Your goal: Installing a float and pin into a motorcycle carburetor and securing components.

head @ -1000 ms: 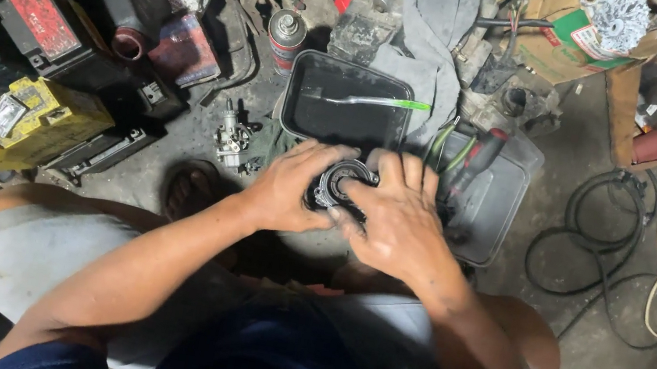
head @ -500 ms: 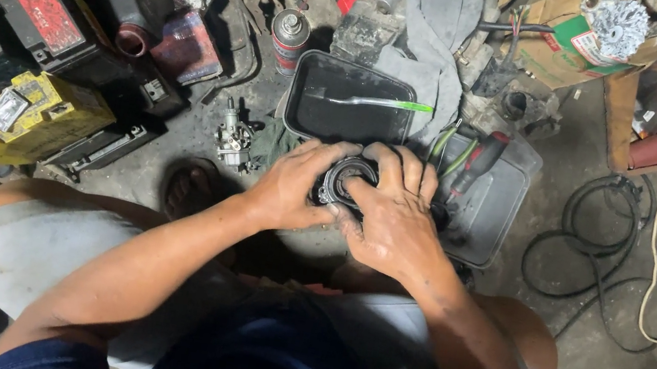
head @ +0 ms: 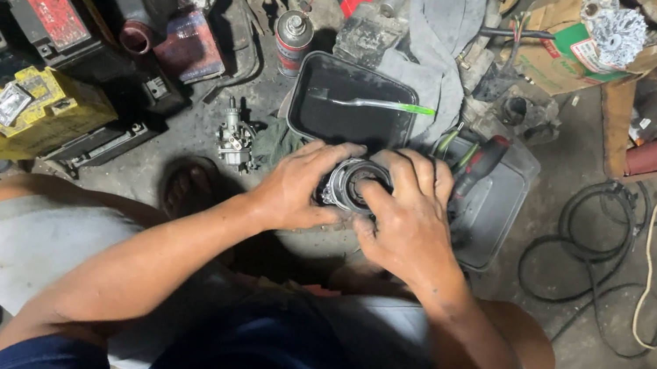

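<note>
Both hands hold a round metal engine part (head: 349, 183) with a dark hole in its middle, above my knees. My left hand (head: 299, 188) grips its left side with fingers curled over the rim. My right hand (head: 409, 212) covers its right side and lower edge. Much of the part is hidden under my fingers. Just beyond it lies a black rectangular tray (head: 331, 116) with a green-handled tool (head: 377, 105) across it.
A grey lid (head: 493, 212) holding red-handled tools lies to the right. A small carburettor (head: 234, 138), a spray can (head: 291, 39), a yellow battery (head: 20, 112) and other batteries lie at left. Coiled cables (head: 594, 247) trail at right. A grey cloth (head: 444, 26) lies behind.
My hands and the round part stay in the same place. The fingers have shifted slightly around its rim, so more of the metal ring shows now.
</note>
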